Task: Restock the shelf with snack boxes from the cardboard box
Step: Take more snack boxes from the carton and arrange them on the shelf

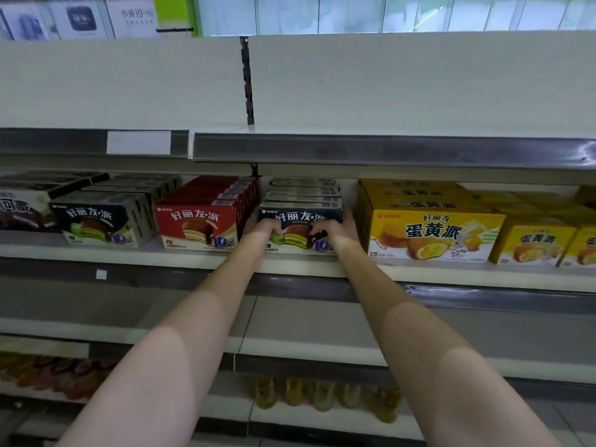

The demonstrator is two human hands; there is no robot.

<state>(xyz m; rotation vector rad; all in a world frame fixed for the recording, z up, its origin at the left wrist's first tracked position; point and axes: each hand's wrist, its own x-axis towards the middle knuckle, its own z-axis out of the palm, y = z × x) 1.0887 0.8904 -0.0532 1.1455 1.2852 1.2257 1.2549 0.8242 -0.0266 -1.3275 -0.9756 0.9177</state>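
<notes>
A dark green snack box (300, 219) stands at the front of a row of like boxes on the middle shelf (193, 258), between red boxes and yellow boxes. Both my arms reach forward to it. My left hand (263, 228) grips its left front edge, fingers curled over the face. My right hand (335, 229) grips its right front edge the same way, thumb along the right side. The cardboard box is not in view.
Red pie boxes (200, 225) stand left of the green box, more dark green boxes (96, 225) further left, yellow boxes (432, 235) on the right. The top shelf (354, 124) above is bare. Lower shelves hold jelly cups (322, 395) and packets (58, 372).
</notes>
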